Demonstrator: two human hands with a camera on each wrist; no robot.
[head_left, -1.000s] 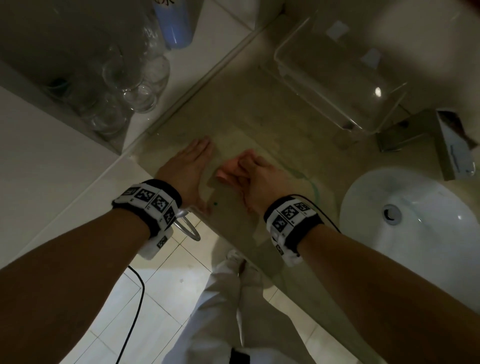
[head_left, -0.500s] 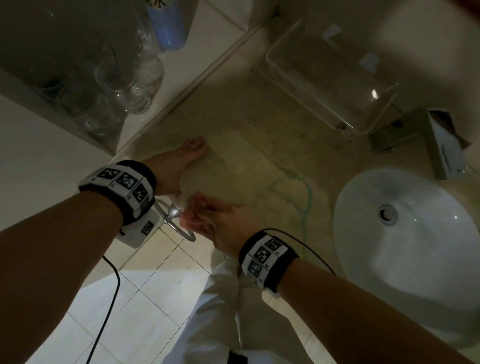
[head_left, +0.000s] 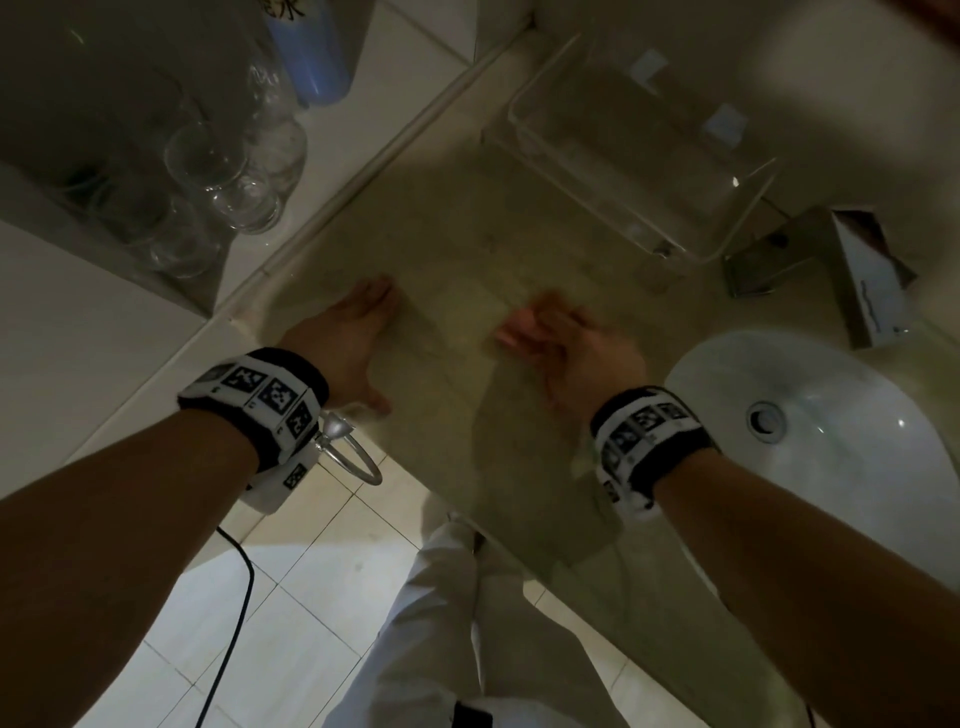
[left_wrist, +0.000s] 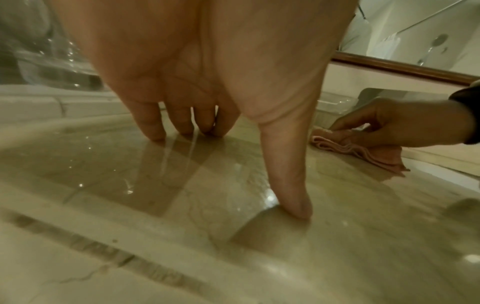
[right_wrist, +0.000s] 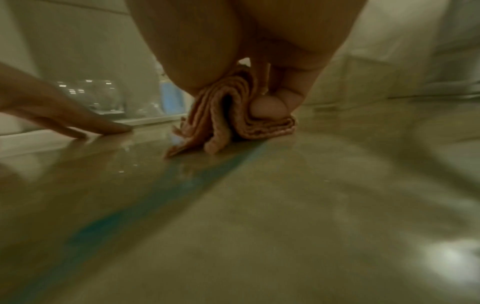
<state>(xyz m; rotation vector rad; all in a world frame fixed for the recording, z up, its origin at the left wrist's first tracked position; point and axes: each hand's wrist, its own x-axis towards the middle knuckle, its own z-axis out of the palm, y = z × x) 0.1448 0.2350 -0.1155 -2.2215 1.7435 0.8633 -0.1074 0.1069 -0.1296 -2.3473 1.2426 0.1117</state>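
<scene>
A folded pink cloth (right_wrist: 233, 119) lies bunched on the wet beige stone counter (head_left: 467, 234). My right hand (head_left: 566, 343) grips it, fingers and thumb curled round the folds, and presses it on the counter; the cloth (left_wrist: 363, 150) shows under that hand in the left wrist view, and a bit of the cloth (head_left: 511, 327) peeks out in the head view. My left hand (head_left: 353, 338) rests flat on the counter to the left, fingers straight, fingertips (left_wrist: 155, 133) and thumb touching the stone. A blue-green streak (right_wrist: 155, 191) runs across the counter near the cloth.
A white basin (head_left: 831, 457) is sunk in the counter at the right, a metal tap (head_left: 789, 254) behind it. A clear plastic tray (head_left: 649, 156) stands at the back. Drinking glasses (head_left: 223, 171) and a blue bottle (head_left: 311, 57) sit on the white ledge at left. A chrome ring (head_left: 348, 457) hangs below the counter's front edge.
My right hand with the cloth swept back toward the counter's front edge, then out again to the right and farther in. My left hand stayed flat on the counter.
</scene>
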